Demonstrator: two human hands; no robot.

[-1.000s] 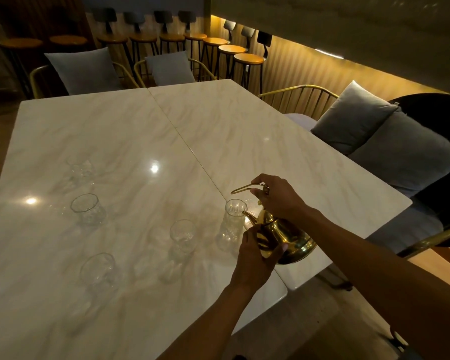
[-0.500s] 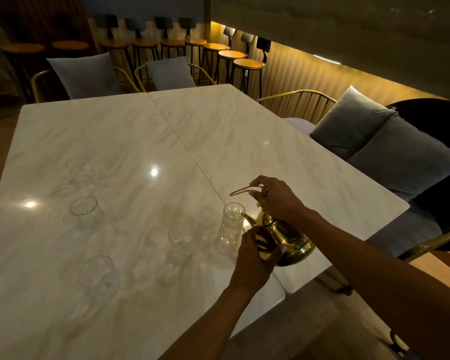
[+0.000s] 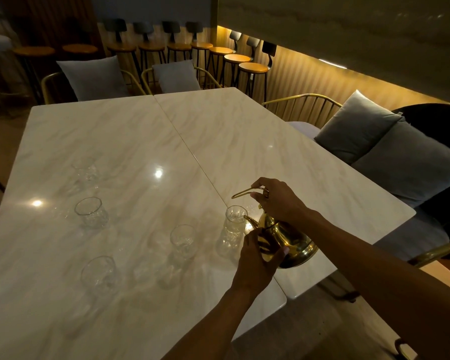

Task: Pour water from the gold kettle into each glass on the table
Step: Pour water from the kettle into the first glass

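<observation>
The gold kettle is tilted to the left above the near right part of the marble table. Its spout tip sits at the rim of a tall clear glass. My right hand grips the kettle's curved handle from above. My left hand cups the kettle's belly from the near side. Other clear glasses stand to the left: one in the middle, one near left, one further back and a faint one behind it. No stream of water can be made out.
Two table halves meet at a seam running toward me. Gold-framed chairs with grey cushions stand at the far end, a cushioned bench on the right. Bar stools line the back wall.
The kettle and both hands hold nearly the same pose at the tall glass. The view has tipped slightly downward, shifting the whole scene a little lower in the frame.
</observation>
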